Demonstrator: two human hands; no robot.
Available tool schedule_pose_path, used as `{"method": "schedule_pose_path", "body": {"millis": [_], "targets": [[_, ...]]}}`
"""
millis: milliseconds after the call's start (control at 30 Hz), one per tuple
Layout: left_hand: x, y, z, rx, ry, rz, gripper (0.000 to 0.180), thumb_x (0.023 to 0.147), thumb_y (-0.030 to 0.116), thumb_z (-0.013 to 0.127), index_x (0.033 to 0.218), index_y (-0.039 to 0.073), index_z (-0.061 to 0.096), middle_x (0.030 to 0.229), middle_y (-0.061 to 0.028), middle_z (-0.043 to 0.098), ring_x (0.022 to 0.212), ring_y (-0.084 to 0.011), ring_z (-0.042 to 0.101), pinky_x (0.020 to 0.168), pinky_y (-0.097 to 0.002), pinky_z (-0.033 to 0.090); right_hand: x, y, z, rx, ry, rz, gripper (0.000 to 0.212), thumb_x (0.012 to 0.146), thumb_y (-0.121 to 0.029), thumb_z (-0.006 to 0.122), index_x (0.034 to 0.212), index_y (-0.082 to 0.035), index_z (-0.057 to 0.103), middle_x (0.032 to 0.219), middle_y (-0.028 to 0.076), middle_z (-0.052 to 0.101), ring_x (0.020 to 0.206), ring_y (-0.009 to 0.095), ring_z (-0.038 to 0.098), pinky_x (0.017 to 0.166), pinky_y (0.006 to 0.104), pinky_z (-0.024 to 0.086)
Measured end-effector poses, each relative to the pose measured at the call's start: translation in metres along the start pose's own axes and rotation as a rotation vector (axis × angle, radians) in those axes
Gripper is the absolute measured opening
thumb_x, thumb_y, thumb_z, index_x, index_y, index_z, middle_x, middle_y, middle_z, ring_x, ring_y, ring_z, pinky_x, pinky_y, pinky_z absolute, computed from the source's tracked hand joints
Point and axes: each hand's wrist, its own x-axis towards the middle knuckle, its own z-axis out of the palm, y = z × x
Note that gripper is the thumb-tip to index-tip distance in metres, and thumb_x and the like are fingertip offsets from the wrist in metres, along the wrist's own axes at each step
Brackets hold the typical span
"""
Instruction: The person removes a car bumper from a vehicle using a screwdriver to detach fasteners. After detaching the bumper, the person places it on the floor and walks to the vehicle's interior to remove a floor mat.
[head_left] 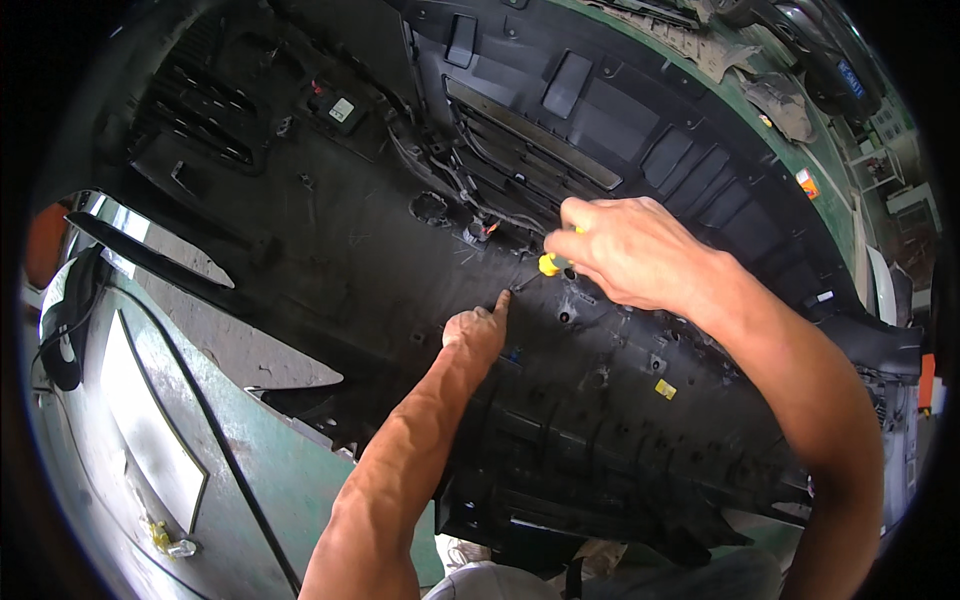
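My right hand [635, 250] is closed round the yellow handle of a screwdriver [549, 265], whose thin shaft slants down and left to the inner face of a large black plastic car bumper [370, 270]. Close by the shaft's tip, my left hand [474, 330] rests on the plastic with its index finger stretched out and the other fingers curled. Nothing shows in that hand. Whatever the tip touches is too small to make out. Beyond it, a wiring harness [455, 175] and a small socket with an orange-red bit [483, 232] sit on the bumper.
A black box with a white label [342, 109] is fixed at the bumper's far left. A yellow sticker [666, 389] lies right of my left hand. A pale panel [150, 420] and a black cable [225, 440] are at left. Car parts [780, 105] lie on the green floor at far right.
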Motion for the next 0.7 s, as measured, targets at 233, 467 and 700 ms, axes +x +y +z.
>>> {"method": "schedule_pose_path", "body": {"millis": [233,467,700], "targets": [[-0.004,-0.005,0.005,0.013,-0.063,-0.037,0.069,0.102,0.012,0.045,0.167,0.021,0.02,0.13,-0.0227,0.067,0.114,-0.0348,0.07,0.097,-0.0459,0.056,0.008,0.001,0.012,0.152,0.012,0.204,0.038,0.098,-0.033,0.066,0.098,0.005,0.067,0.079,0.022,0.067,0.08,0.042,0.068,0.076,0.0528,0.053],[-0.001,-0.001,0.008,0.011,-0.072,-0.039,0.069,0.103,0.014,0.045,0.167,0.019,0.019,0.131,-0.0211,0.066,0.115,-0.0344,0.07,0.099,-0.0445,0.056,0.011,0.0,0.024,0.128,0.002,0.315,0.034,0.098,-0.029,0.066,0.097,0.005,0.067,0.082,0.022,0.067,0.086,0.041,0.071,0.076,0.0507,0.056],[0.001,-0.004,0.001,0.034,-0.018,-0.011,0.067,0.103,0.015,0.042,0.167,0.018,0.02,0.131,-0.0228,0.066,0.115,-0.0352,0.07,0.099,-0.0446,0.055,0.013,0.006,0.018,-0.115,0.025,-0.127,0.028,0.096,-0.026,0.067,0.1,0.002,0.069,0.099,0.015,0.066,0.088,0.041,0.07,0.075,0.0517,0.056]]}}
